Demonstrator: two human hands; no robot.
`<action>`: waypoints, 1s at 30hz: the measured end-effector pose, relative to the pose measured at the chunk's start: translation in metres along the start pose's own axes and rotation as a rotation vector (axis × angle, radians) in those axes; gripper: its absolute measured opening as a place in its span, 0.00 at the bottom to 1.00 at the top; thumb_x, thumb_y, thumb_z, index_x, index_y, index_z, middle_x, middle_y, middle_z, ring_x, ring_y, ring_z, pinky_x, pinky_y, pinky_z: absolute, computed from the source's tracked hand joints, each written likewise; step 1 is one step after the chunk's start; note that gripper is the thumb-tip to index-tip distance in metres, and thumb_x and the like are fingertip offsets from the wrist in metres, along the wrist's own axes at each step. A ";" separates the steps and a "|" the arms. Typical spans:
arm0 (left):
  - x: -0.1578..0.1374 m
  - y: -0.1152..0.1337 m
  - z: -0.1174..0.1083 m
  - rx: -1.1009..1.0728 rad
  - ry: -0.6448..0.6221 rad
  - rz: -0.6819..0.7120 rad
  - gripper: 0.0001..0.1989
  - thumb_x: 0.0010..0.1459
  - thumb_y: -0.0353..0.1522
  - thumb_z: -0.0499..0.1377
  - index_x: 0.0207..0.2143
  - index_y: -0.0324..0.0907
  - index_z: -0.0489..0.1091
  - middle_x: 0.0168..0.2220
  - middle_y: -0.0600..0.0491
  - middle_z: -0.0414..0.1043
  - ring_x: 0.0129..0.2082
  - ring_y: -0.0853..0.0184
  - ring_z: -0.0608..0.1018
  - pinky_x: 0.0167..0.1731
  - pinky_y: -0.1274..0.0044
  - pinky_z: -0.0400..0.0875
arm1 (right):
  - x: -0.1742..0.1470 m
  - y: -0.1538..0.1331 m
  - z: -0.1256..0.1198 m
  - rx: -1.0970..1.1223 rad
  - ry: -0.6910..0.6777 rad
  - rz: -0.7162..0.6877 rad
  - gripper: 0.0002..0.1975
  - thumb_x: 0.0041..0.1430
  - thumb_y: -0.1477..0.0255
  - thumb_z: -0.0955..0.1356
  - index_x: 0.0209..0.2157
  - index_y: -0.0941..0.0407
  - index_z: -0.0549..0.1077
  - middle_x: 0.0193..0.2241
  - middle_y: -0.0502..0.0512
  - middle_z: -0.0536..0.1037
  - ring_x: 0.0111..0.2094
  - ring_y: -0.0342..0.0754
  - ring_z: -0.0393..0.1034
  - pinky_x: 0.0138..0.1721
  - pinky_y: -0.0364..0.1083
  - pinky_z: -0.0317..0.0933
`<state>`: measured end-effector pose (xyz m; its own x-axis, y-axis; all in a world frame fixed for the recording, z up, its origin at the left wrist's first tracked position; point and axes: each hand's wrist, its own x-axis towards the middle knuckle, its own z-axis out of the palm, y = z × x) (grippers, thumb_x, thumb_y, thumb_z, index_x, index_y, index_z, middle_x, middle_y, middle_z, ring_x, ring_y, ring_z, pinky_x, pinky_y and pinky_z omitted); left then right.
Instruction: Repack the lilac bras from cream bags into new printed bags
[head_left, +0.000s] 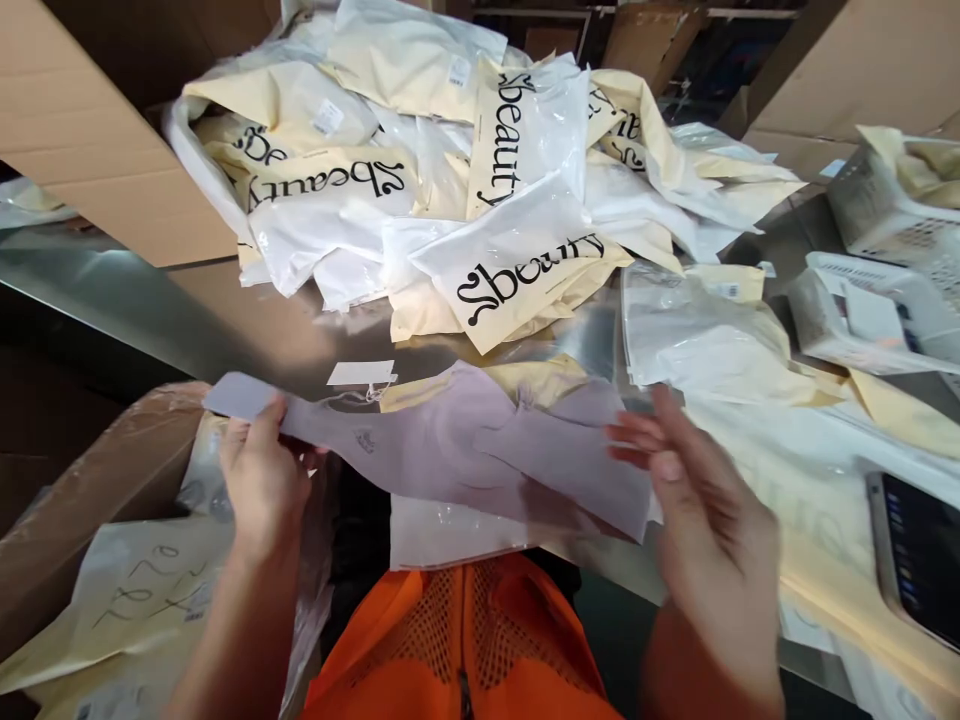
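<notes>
While one metal table (296, 350) bears a heap of lettered packets (337, 180) overlapping too much to count, two white baskets (862, 220) stand at right. One lilac bra (450, 430) stretches over a packet near the person. The left hand (264, 465) pinches one end; the right hand (705, 520), loosely open, grips nothing, contact unclear. One phone (919, 560) and one white tag (361, 373) lie nearby.

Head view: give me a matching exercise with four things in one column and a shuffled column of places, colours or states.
1. lilac garment
2. phone
3. mesh vest
4. paper tag

A. orange, at the bottom edge
B. white and rectangular
C. gripped at one end by the left hand
D. dark-screened, at the right edge

Pairs: 1-C, 2-D, 3-A, 4-B.
</notes>
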<state>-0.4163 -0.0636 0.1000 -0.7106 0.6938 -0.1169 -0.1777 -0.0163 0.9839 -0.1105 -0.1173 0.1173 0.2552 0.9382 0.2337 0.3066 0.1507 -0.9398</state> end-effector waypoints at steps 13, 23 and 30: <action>-0.045 -0.011 0.048 0.601 -0.812 0.511 0.10 0.60 0.38 0.58 0.31 0.44 0.76 0.27 0.52 0.73 0.28 0.65 0.72 0.29 0.77 0.62 | -0.008 0.028 -0.062 -0.327 0.220 0.076 0.15 0.60 0.60 0.69 0.47 0.48 0.77 0.41 0.54 0.78 0.38 0.50 0.75 0.40 0.50 0.71; -0.033 -0.037 -0.060 0.631 -0.436 0.201 0.04 0.52 0.33 0.66 0.25 0.47 0.77 0.25 0.53 0.73 0.29 0.63 0.73 0.26 0.78 0.65 | 0.087 0.057 0.042 -0.857 -0.830 -0.473 0.31 0.52 0.44 0.68 0.42 0.57 0.76 0.45 0.65 0.74 0.51 0.65 0.65 0.54 0.66 0.57; -0.093 -0.067 -0.074 0.733 -0.843 0.255 0.04 0.54 0.37 0.64 0.27 0.51 0.78 0.28 0.46 0.76 0.31 0.54 0.78 0.36 0.62 0.75 | 0.087 0.071 0.076 -0.639 -0.970 -0.446 0.21 0.59 0.52 0.66 0.25 0.55 0.73 0.24 0.54 0.74 0.32 0.52 0.72 0.40 0.53 0.67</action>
<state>-0.3888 -0.1801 0.0345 0.0623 0.9969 -0.0475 0.5422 0.0061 0.8402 -0.1360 -0.0014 0.0525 -0.6851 0.7276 -0.0350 0.6529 0.5921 -0.4723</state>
